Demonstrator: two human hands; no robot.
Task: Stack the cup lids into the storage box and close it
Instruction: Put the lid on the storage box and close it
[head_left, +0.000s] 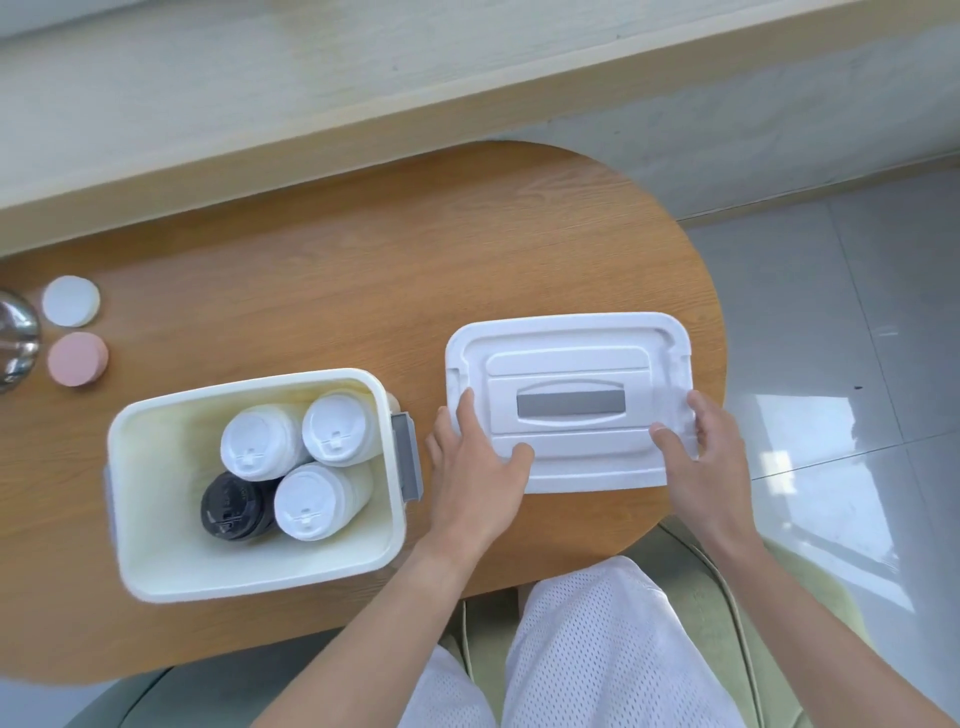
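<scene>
An open cream storage box stands on the wooden table at the left. Inside it are three stacks of white cup lids and one stack of black cup lids. To its right lies the white box cover with a grey handle. My left hand grips the cover's near left edge, thumb on top. My right hand grips its near right corner, thumb on top.
A white disc and a pink disc lie at the table's far left beside a shiny metal object. The table's rounded end drops to a tiled floor on the right. My lap is below.
</scene>
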